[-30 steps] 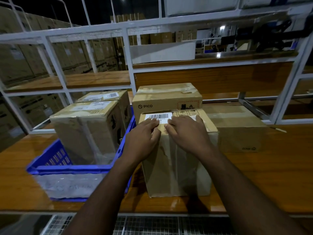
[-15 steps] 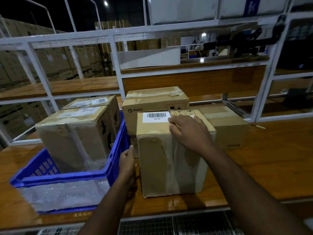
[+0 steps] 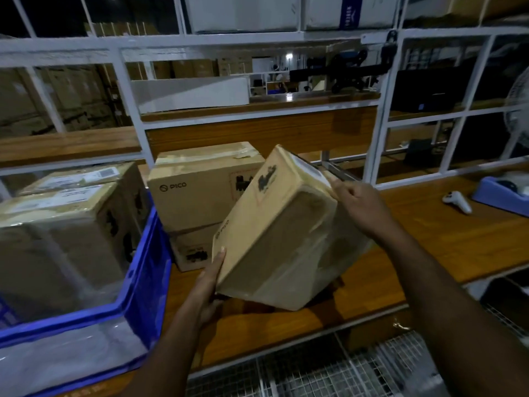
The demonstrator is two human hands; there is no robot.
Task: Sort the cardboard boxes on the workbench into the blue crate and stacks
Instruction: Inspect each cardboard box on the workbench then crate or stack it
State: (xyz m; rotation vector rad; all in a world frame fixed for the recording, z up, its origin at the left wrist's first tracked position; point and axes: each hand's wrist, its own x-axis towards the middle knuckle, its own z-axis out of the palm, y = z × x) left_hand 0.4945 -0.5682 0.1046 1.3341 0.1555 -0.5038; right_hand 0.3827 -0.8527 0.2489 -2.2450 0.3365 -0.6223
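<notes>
Slippage is looking like the main risk: the tilted box [image 3: 274, 233] is hanging above the workbench [image 3: 429, 239] between 2 hands, and its clear wrap (glossy on the lower right faces) is giving the skin little to bite on. The left hand [image 3: 207, 285] is propping the lower left edge with straight fingers rather than wrapping it, while the right hand [image 3: 360, 206] is curling its fingers over the upper right corner; if that corner grip is loosening, the box is likely dropping onto the bench edge or knocking the stacked boxes [image 3: 200, 196] just behind it. Swinging it left too low could also be catching the rim of the blue crate [image 3: 143, 282]. That crate is holding 2 wrapped, labelled boxes [image 3: 65, 230], one behind the other, leaving bare space at its near end.
</notes>
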